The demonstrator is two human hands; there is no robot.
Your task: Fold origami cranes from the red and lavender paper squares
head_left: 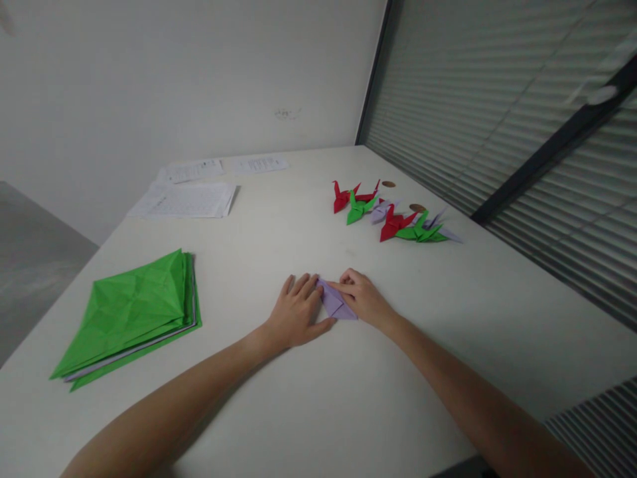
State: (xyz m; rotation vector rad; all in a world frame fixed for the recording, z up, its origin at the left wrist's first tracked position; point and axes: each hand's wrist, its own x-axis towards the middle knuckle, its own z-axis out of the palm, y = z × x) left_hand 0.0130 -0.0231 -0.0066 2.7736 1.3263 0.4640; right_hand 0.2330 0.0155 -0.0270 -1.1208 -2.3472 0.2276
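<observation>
A small folded piece of lilac paper (334, 302) lies on the white table (308, 398) between my two hands. My left hand (297, 311) lies flat on the table with its fingers stretched out, its fingertips on the paper's left edge. My right hand (362, 297) presses down on the paper's right side, fingers curled together over the fold. Part of the paper is hidden under my fingers.
A stack of green paper sheets (133, 314) lies at the left. Several folded paper cranes, red, green and lilac (393, 216), stand at the back right near the blinds. Printed white sheets (192, 196) lie at the far side by the wall.
</observation>
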